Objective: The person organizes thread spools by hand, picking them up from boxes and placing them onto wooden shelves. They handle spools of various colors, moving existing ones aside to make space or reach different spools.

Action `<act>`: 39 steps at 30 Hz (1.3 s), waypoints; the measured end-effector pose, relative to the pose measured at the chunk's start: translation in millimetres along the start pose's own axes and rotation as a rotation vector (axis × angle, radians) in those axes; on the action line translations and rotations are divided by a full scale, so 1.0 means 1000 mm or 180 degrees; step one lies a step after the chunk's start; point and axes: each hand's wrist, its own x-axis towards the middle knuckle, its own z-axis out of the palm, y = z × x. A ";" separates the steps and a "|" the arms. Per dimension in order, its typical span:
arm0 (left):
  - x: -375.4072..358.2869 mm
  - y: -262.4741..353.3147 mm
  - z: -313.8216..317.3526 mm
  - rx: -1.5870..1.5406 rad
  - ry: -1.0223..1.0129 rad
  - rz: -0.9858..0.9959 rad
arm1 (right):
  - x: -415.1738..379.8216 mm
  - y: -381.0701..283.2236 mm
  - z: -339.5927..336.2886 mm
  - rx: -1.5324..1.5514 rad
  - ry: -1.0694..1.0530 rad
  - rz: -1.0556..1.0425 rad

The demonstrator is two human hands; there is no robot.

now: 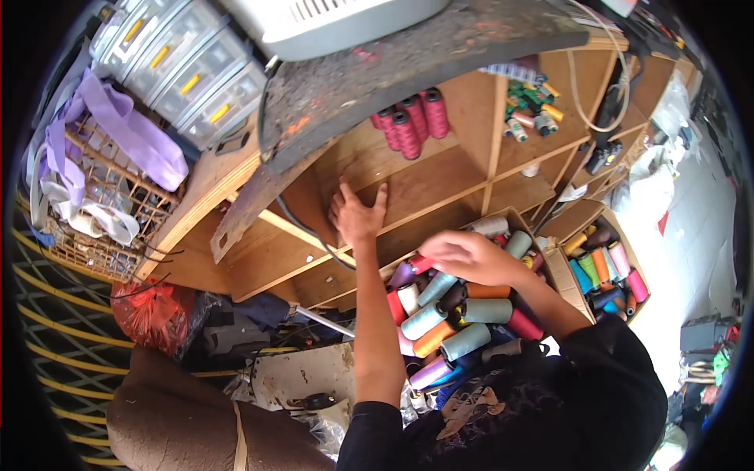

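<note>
My left hand (359, 213) reaches into a wooden shelf compartment (428, 187), its fingers spread against the board and nothing in them. Farther back in that compartment stand several dark pink thread cones (408, 129) in a group. Over a cardboard box (559, 275) of mixed thread cones, my right hand (463, 257) is curled, with a red thread cone (422, 263) at its fingertips. Around it lie grey-green cones (487, 311), an orange cone (433, 339) and a purple one (401, 275). The palm side of my right hand is partly hidden.
Small thread spools (534, 106) fill the compartment to the right. A second box of cones (605, 271) stands at the right. Clear plastic drawers (184, 74) and a wire basket with purple straps (118, 133) are upper left. A dark cable (302, 228) hangs across the shelf front.
</note>
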 end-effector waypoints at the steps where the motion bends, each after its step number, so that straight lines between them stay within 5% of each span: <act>1: -0.001 0.000 -0.002 0.0029 -0.0046 -0.0022 | -0.030 0.006 -0.014 0.0077 0.0158 0.0081; 6: -0.001 -0.005 0.006 0.0041 -0.0140 -0.0070 | -0.166 0.023 -0.077 -0.0038 0.1586 0.0749; 7: 0.001 -0.005 0.007 -0.0035 -0.0109 0.0013 | -0.197 0.052 -0.103 -0.1585 0.1864 0.0586; 12: -0.001 -0.011 0.011 0.0020 -0.0154 0.0034 | -0.307 0.123 -0.162 -0.2915 0.2807 0.2141; 14: -0.002 -0.011 0.008 0.0034 -0.0274 0.0009 | -0.347 0.175 -0.190 -0.2467 0.3100 0.2087; 15: 0.000 -0.015 0.012 0.0086 -0.0365 -0.0089 | -0.358 0.193 -0.199 -0.1489 0.3549 0.2154; 20: 0.008 -0.022 0.016 0.0008 -0.0678 0.0008 | -0.397 0.284 -0.229 -0.2057 0.4274 0.2530; 32: 0.007 -0.024 0.020 0.0315 -0.0491 0.0102 | -0.370 0.277 -0.207 -0.1883 0.5235 0.2306; 39: 0.008 -0.031 0.025 0.0189 -0.0302 0.0217 | -0.366 0.268 -0.216 -0.0048 0.5808 0.2241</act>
